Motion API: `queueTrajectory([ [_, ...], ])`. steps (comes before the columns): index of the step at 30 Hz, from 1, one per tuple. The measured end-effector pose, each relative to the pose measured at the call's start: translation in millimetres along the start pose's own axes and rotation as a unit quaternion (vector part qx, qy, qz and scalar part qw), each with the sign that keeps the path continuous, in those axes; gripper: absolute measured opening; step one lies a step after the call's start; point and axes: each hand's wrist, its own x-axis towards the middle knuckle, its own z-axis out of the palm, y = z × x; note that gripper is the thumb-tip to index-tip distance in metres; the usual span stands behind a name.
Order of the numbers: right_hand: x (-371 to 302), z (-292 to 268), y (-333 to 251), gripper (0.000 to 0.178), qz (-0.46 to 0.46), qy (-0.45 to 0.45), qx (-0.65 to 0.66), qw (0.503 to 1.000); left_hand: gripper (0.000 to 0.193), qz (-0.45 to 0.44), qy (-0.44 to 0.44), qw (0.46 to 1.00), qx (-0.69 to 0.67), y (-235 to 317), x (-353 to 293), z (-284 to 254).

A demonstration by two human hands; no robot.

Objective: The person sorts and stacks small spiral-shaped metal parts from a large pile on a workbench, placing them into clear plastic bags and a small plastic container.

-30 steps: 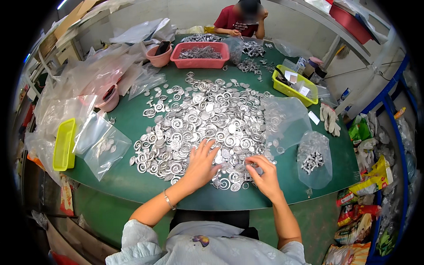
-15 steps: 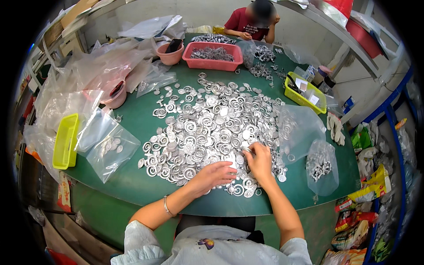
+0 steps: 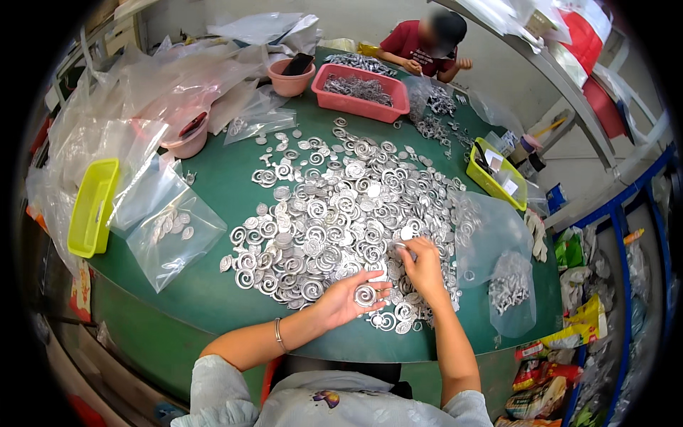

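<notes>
A broad heap of silver-grey metal pieces (image 3: 320, 206), many of them spirals and ovals, spreads over the green table. At its near edge my left hand (image 3: 348, 299) is turned palm up, holding a silver spiral piece (image 3: 365, 295) on its fingers. To the right of it my right hand (image 3: 425, 267) points down into the heap. Its thumb and fingers are pinched together on a small silver metal piece (image 3: 398, 249), whose shape is partly hidden.
Plastic bags (image 3: 171, 242) and a yellow-green basket (image 3: 92, 206) lie left. A pink tray (image 3: 361, 96) of metal parts stands at the far side, near a seated person in a red shirt (image 3: 420, 50). Bagged parts (image 3: 509, 292) and another basket (image 3: 491, 171) are right.
My left hand has turned palm up, and a spiral piece now shows on it. My right hand stays over the heap, pinching. The view has shifted slightly.
</notes>
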Motion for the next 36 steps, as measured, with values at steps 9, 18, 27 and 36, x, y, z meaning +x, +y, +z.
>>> queueTrajectory([
  [9,11,20,-33,0.022,-0.116,0.000,-0.153,0.981,0.038,0.018,-0.083,0.995,-0.046,-10,-1,-25],
  [18,15,-3,-45,0.014,0.016,-0.074,0.109,0.991,0.037,0.082,0.022,0.995,-0.060,2,-20,8],
  [27,30,23,-15,0.013,-0.142,0.060,-0.073,0.985,0.042,0.096,-0.008,0.994,-0.049,-4,-7,-7],
  [36,27,27,-28,0.031,-0.134,-0.032,-0.102,0.985,0.029,0.104,-0.027,0.994,-0.024,-6,-4,-23],
])
